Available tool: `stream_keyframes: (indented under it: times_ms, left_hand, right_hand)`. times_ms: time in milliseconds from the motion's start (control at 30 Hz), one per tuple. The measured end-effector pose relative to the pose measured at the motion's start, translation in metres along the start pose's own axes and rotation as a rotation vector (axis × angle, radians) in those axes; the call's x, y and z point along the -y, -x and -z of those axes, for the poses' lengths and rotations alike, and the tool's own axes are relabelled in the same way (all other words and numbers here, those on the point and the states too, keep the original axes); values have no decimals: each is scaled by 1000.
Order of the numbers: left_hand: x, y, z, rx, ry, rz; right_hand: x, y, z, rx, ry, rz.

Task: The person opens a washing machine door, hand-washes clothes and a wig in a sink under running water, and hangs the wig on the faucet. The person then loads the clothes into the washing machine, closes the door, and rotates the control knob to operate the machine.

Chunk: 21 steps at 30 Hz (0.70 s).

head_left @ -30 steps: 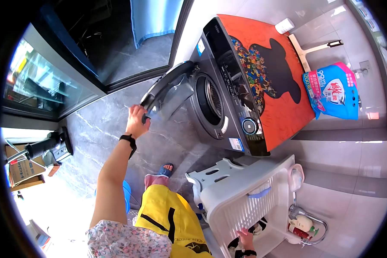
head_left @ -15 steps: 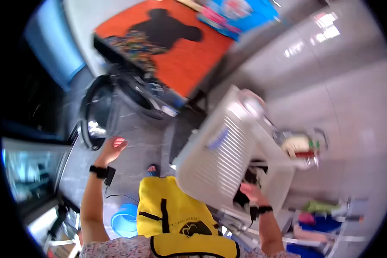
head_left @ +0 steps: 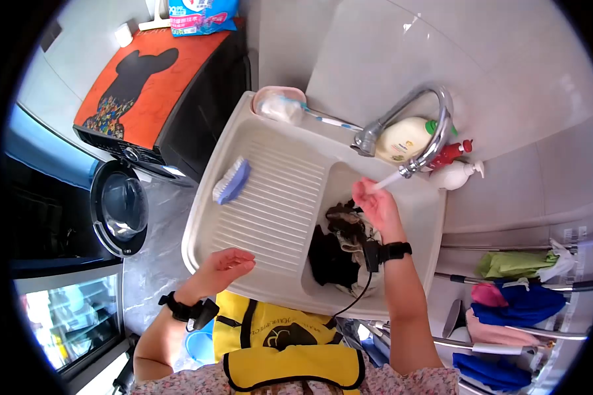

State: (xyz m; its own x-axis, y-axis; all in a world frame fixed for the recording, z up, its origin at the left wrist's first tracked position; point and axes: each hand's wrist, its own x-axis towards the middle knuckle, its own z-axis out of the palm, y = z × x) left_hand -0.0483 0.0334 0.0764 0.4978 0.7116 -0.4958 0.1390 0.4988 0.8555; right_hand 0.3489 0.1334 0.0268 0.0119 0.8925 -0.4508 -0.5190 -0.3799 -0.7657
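2 hands [head_left: 381, 209], 1 sink [head_left: 196, 220], 1 faucet [head_left: 449, 122], 1 brush [head_left: 232, 182], 3 bottles [head_left: 404, 140]

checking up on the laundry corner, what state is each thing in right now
Washer door, swung open
Tap, apparently running, pale stream at its end
Clothes, heaped in basin, wetness unclear
Brush, lying on ridged washboard
Cream bottle, green cap on
Left hand, loosely open, empty
Right hand, by the stream, grip unclear
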Motion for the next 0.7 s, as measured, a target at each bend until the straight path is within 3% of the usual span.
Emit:
stream_keyframes:
  times_ms: [67,100,200,267,300,333,400,500,567,667,700]
  left_hand:
    - [-2,-5,-24,-51,39,30]
    - [-2,-9,-34,-76,61,47]
    - [-12,-19,-63,-95,50,35]
    - [-20,-28,-80,-66,22,21]
    - [-26,-34,-87,-42,9,19]
    - [-33,-41,-93,-13,-5,19]
    - [-45,-59,-102,64,-47,45]
    - [-52,-99,-112,138,71,161]
    - [-47,-132,-123,108,311,257]
    - [-31,-189,-135,-187,736,472]
    - [-34,-203,-144,-210,681,460]
  right_hand:
    - [4,-3,13,94,144,-27]
    - [-14,-21,41,18,332,-66]
    - [-77,-54,122,36,1311,67]
    - [-132,-52,148,-378,1553,369]
    - [-137,-57,165,-57,1696,104]
    - [-134,-45,149,-90,1762,96]
    - [-146,-53,145,-195,1480,211]
    - [-80,-29,91,-136,35,-78]
    - [-41,-6,64,-111,4,29]
    - [-6,31,30,-5,-127,141]
    - [3,42,20,42,-183,170]
